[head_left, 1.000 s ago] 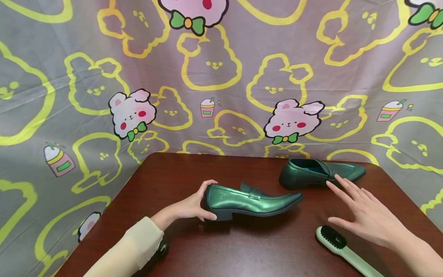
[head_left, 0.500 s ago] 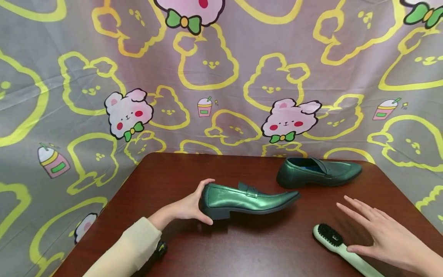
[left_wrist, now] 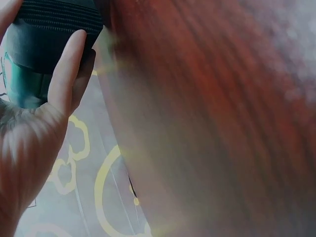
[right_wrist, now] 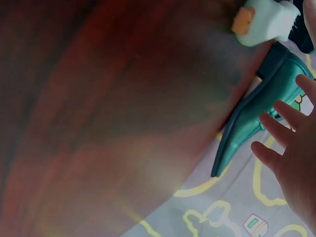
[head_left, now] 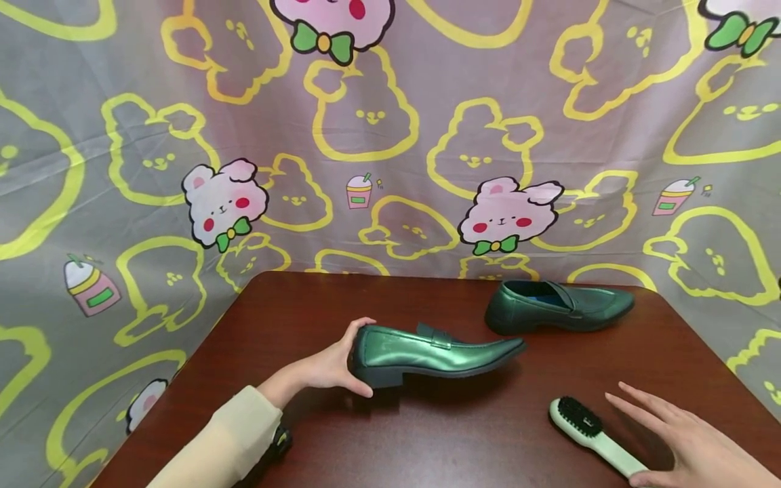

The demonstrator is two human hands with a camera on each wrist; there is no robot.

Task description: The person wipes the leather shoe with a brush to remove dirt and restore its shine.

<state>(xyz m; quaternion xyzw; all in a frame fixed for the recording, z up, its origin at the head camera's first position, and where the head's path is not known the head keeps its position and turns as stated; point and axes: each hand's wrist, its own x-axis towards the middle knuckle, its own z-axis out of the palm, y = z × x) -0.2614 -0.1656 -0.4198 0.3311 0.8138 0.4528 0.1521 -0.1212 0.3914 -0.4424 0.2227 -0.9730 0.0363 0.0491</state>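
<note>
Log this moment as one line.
Left hand: grips green shoe at heel | Right hand: fingers spread, near brush | Second shoe: on table, far right

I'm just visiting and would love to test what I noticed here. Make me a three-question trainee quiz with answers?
1. Which of the person's hands grips the heel end of the shiny green, leather-look loafer with the pointed toe?
A) left
B) right
C) both
D) neither

2. True or false: the pale green, long-handled brush lies with its black bristles facing up.

3. Fill the gap: the darker-looking green loafer with blue inside sits toward the far ____ corner of the glossy red-brown table, as the person sees it.

Key: 1. A, the left hand; 2. True; 3. right.
</note>
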